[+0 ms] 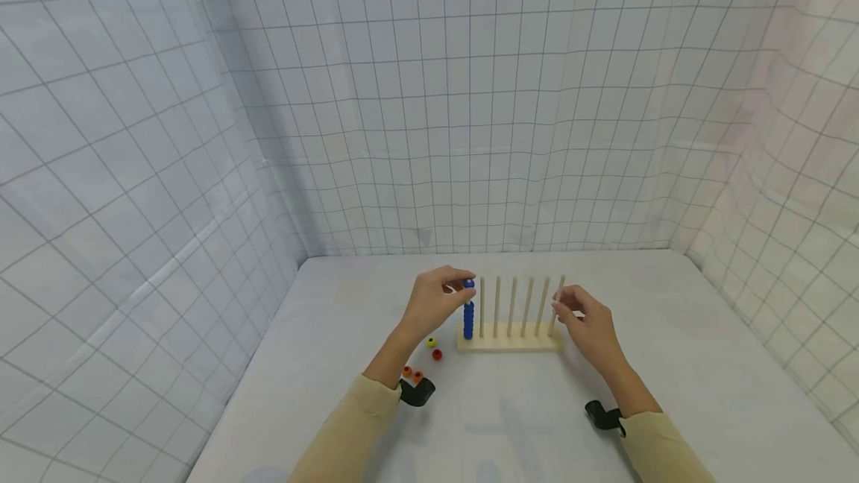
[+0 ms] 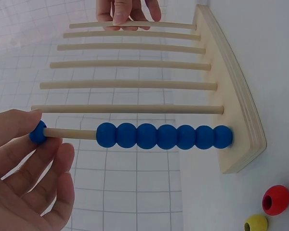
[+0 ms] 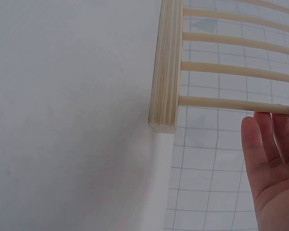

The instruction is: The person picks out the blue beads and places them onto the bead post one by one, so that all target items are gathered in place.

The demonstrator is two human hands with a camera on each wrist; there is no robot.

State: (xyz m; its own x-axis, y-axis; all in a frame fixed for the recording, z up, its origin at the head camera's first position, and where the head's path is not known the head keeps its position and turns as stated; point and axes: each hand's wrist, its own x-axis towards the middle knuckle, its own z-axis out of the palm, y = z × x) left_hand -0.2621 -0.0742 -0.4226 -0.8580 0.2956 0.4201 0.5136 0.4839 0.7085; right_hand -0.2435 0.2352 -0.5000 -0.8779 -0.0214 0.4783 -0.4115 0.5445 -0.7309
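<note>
A wooden bead rack has a pale base with several upright rods. On its leftmost rod sits a stack of blue beads, down against the base. My left hand pinches another blue bead between thumb and fingers at that rod's tip, with bare rod between it and the stack. At the opposite end, my right hand holds the upper part of the rightmost rod between thumb and fingers. The rods between the two hands carry no beads.
Left of the base lie a yellow bead, a red bead and two orange beads close to my left wrist. The white table meets grid-patterned white curtains at the back and sides.
</note>
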